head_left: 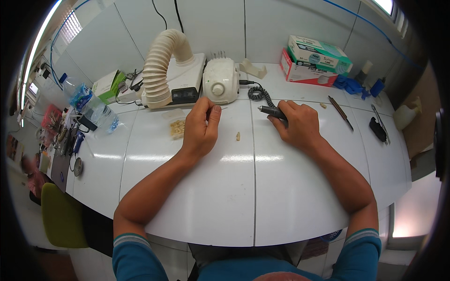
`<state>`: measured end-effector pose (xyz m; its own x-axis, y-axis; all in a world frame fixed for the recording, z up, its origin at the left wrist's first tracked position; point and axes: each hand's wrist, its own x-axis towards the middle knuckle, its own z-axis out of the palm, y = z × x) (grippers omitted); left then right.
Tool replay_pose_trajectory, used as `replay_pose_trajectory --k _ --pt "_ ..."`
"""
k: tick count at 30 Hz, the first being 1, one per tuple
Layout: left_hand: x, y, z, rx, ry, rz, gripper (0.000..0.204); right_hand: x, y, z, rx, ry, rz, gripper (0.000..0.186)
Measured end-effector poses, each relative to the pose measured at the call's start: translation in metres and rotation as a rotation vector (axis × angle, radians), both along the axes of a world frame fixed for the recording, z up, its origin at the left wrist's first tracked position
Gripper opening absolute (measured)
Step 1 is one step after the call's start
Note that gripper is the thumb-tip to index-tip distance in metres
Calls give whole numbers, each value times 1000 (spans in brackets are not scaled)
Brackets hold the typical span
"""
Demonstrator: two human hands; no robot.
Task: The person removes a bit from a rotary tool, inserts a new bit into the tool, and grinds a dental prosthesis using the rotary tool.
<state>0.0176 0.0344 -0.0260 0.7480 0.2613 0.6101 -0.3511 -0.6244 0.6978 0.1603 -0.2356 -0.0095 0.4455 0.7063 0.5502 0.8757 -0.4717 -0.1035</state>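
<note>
Two hands at a white bench, one pinching a thin bit, the other around a rotary handpiece

The left hand (200,127) has thumb and fingers closed narrowly on a slim metal pin (222,108), tip held up near the white motor box (220,80), probably so it is easy to see; what kind of bit it is I cannot make out. The right hand (300,125) is wrapped around the dark handpiece (271,111), resting on the table (234,196) for steadiness, its coiled cord (260,93) leading back to the box. The ribbed suction hose (161,65) opens just beside the work. A small pale piece (238,136) lies between the hands, too small to identify; the handpiece's rear is hidden under the fingers
</note>
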Motion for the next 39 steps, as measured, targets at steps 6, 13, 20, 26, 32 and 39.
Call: replay_pose_trajectory --k 6,13,20,26,32,39 --pt "6 -4 27 124 -5 109 10 -1 2 -6 -13 -34 -37 28" --pt "47 26 119 196 229 231 12 0 9 -7 6 -19 9 28" --pt "37 2 124 568 507 339 11 2 8 -11 13 8 8 29" --pt "102 49 129 736 193 475 16 2 6 -11 27 -9 31 28" --pt "160 78 113 1054 370 528 15 2 10 -10 36 3 21 26" --pt "171 85 122 977 534 470 10 3 11 -11 46 -8 31 25"
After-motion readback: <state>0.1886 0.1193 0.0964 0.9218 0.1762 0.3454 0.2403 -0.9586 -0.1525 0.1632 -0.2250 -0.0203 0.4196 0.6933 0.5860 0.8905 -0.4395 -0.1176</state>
